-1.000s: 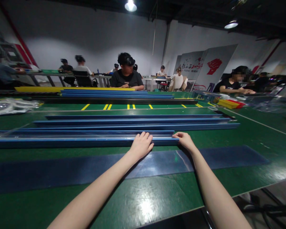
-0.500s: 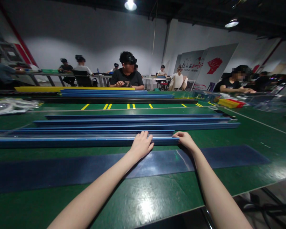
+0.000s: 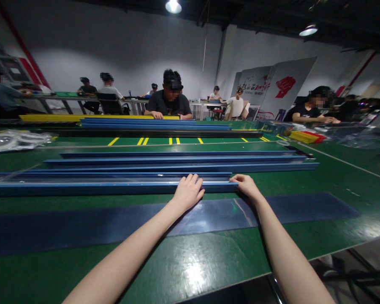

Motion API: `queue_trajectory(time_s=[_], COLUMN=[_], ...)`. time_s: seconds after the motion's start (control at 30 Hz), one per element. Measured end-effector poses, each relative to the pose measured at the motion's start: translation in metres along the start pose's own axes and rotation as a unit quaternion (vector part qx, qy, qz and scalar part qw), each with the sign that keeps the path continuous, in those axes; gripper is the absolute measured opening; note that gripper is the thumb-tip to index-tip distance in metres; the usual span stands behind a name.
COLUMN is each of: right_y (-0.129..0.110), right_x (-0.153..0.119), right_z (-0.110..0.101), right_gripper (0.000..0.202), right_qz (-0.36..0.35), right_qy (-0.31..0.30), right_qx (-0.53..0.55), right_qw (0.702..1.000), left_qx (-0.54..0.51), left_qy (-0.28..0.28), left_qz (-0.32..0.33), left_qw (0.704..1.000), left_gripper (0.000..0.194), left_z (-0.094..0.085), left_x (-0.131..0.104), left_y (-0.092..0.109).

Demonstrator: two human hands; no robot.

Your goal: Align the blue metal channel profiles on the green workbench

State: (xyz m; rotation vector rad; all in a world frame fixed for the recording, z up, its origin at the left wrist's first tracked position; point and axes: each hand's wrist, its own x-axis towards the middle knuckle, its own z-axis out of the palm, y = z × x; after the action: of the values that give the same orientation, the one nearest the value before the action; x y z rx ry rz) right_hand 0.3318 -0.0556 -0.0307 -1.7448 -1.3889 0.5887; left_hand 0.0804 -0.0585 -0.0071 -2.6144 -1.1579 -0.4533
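Observation:
A long blue channel [image 3: 82, 188] lies lengthwise before me, with a clear shiny strip [image 3: 139, 180] inside it. My left hand [image 3: 189, 192] is closed over the channel's near wall, fingertips inside and thumb on the outer side. At the right end, my right hand [image 3: 246, 185] pinches the channel's tip; whether the clear strip is also between those fingers is hidden. Beneath both forearms, a flat see-through bluish plastic strip [image 3: 107, 223] stretches across the green tabletop [image 3: 193, 261].
Behind the channel lie several more blue channels [image 3: 183, 167]. Farther back are a black rail [image 3: 161, 134], stacked blue rails [image 3: 145, 124] and a yellow rail [image 3: 57, 118]. A plastic-wrapped bundle [image 3: 15, 140] is at left. A co-worker [image 3: 167, 101] sits opposite; yellow and red trays [image 3: 304, 137] stand right.
Both my hands and the channel stay in place. A small glint shows on the clear strip left of my left hand. The co-worker opposite has lowered their head and shifted a hand.

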Motion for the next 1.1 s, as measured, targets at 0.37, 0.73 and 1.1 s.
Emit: queue_trajectory(time_s=[0.37, 0.73, 1.1], right_y=[-0.0029, -0.0023, 0.0002], right_x=[-0.0019, -0.0011, 0.0], right_z=[-0.0002, 0.0006, 0.0], right_gripper=[0.023, 0.024, 0.028], right_qz=[0.001, 0.004, 0.0], right_qy=[0.011, 0.013, 0.01], right_qx=[-0.016, -0.012, 0.002], right_qw=[1.0, 1.0, 1.0], left_qx=[-0.003, -0.007, -0.007], left_qy=[-0.001, 0.0, -0.012], left_qz=[0.008, 0.007, 0.005], left_qw=[1.0, 1.0, 1.0], left_gripper=[0.023, 0.021, 0.021], left_z=[-0.0008, -0.0011, -0.0021], left_x=[-0.0002, -0.0002, 0.0003], left_y=[-0.0007, -0.0002, 0.0001])
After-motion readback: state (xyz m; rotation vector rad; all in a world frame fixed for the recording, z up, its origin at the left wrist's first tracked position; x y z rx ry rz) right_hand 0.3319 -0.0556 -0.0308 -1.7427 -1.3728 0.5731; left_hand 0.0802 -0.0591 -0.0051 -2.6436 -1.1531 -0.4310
